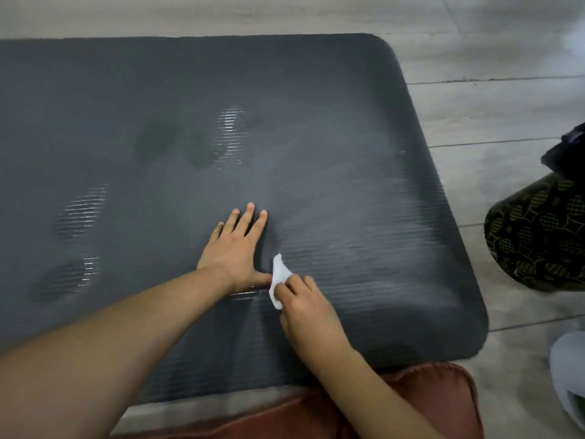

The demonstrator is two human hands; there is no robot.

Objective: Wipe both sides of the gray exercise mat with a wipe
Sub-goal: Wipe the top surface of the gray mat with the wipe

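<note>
Gray mat (285, 122) lies flat on a pale plank floor (474, 106). Its right end is in view with both rounded corners; the left end runs out of frame.

Left hand (234, 248): palm down on the mat, fingers straight and spread, gripping nothing. It sits toward the near edge. Likely a brace, to keep the foam from creeping or bunching under the rubbing.

Right hand (304, 305): fingers curled, pinching a small white wipe (278, 277) against the mat, just beside the left thumb. The wipe is bunched, with one corner sticking up (little of it looks to meet the surface).

Surface: wet glinting patches along the ribbing toward the left and at the far middle. Fainter pale streaks run toward the right edge and the near right corner.

Judgement: upper face partly wiped, work in progress. Nothing shows whether the underside has been done.

Around the mat: reddish-brown cloth (411, 400) at the near edge; a dark patterned item (538, 236) and something white (569, 369) on the floor past the right edge.
</note>
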